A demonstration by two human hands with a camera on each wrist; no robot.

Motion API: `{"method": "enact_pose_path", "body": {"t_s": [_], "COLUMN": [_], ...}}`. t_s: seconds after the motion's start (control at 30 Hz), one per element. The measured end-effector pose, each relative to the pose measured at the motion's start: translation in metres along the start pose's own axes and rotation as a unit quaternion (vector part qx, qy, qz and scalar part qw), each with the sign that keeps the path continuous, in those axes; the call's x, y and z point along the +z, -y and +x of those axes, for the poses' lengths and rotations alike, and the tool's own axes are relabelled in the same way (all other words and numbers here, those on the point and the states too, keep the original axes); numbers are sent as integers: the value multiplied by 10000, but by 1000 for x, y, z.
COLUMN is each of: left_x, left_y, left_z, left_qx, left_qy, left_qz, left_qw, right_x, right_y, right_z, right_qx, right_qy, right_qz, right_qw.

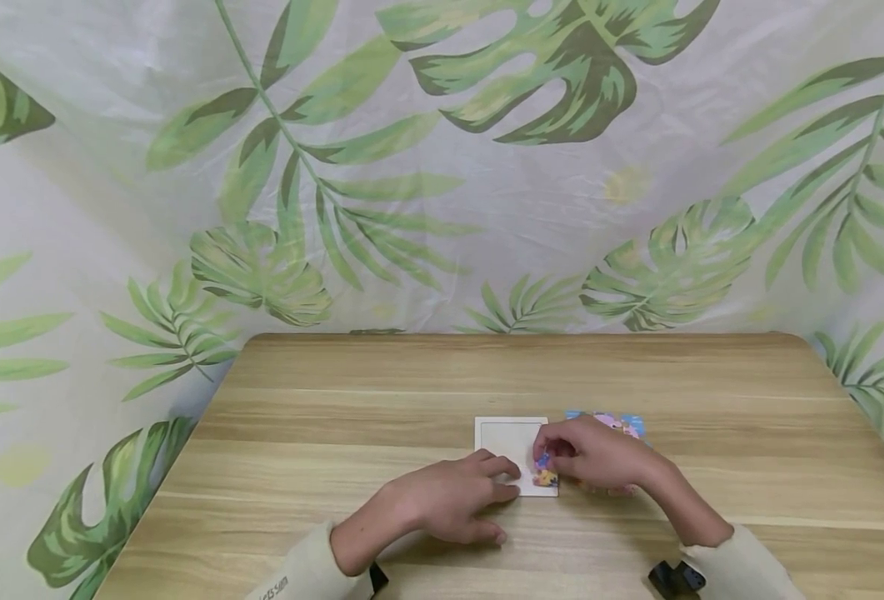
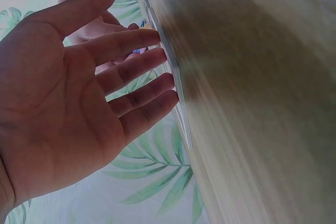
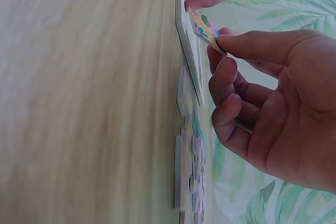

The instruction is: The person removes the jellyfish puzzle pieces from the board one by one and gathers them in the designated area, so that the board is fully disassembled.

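Note:
A white rectangular puzzle frame (image 1: 496, 427) lies flat on the wooden table. My left hand (image 1: 460, 498) rests its fingertips on the frame's left part, the fingers fairly straight and spread, as the left wrist view shows. Between thumb and forefinger my right hand (image 1: 599, 452) pinches a colourful puzzle piece (image 3: 206, 29), tilted over the frame's right side. In the right wrist view, the piece's lower edge is close to the board; whether it touches, I cannot tell. More puzzle pieces (image 1: 634, 423) with pink and blue print lie right of the frame, partly hidden under my right hand.
The wooden table (image 1: 322, 433) reaches back to a pale cloth backdrop (image 1: 531, 192) printed with green leaves. In the right wrist view, the loose pieces (image 3: 191, 182) lie close together, some overlapping, next to the frame. A black wrist device (image 1: 676, 577) sits by the right sleeve.

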State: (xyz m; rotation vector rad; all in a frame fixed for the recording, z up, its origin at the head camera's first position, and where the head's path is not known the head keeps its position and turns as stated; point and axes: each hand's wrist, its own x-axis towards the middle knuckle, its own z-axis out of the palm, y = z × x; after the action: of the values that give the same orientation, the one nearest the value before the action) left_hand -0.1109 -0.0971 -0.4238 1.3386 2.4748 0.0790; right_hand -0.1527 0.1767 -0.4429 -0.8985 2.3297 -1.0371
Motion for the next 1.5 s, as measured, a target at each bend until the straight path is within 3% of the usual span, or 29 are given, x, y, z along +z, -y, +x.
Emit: {"method": "enact_pose_path", "body": {"t_s": [0.33, 0.77, 1.07, 1.5], "left_x": [2, 4, 3, 1], "left_y": [-2, -4, -4, -2], "left_z": [-2, 0, -1, -2], "left_qx": [-61, -20, -50, -97], "left_qy": [-26, -30, -30, -20], "left_qz": [-13, 19, 72, -2], "left_qw": [10000, 10000, 10000, 10000], "right_x": [-6, -18, -26, -32], "right_y": [-9, -35, -47, -63], "right_z": [-16, -55, -76, -97], "right_qx": [-126, -189, -410, -461], "right_qy": [-57, -22, -360, -439], "right_qz": [-25, 574, -22, 5], "right_qw": [9999, 9982, 9985, 9980]}}
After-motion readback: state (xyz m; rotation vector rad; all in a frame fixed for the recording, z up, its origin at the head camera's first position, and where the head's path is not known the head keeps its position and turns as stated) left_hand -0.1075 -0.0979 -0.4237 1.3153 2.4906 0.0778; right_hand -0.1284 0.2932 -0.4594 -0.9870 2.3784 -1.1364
